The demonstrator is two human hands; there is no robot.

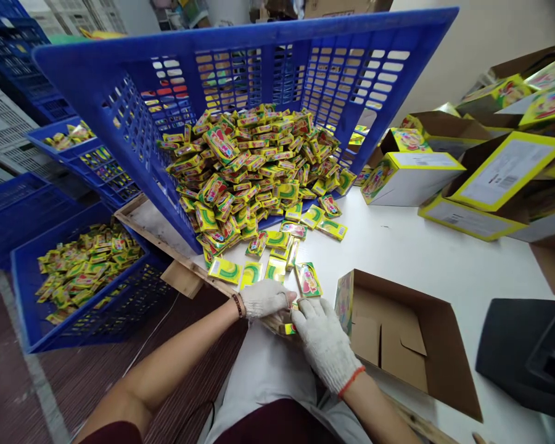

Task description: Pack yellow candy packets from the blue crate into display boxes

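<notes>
My left hand, in a white knit glove with a bare thumb tip, curls at the near edge of the white table. Close beside it, my right hand, also gloved, has its fingers bent inward. Between them shows the end of a small yellow-green box; both hands close on small boxes there, mostly hidden by the fingers. Just beyond lies a loose printed box, with several more face down near it. A large heap of the same boxes spills from a tipped blue crate.
An open brown carton stands right of my hands. Several yellow-edged display cartons are piled at the back right. A black device sits at the right. On the left, a lower blue crate holds more small boxes.
</notes>
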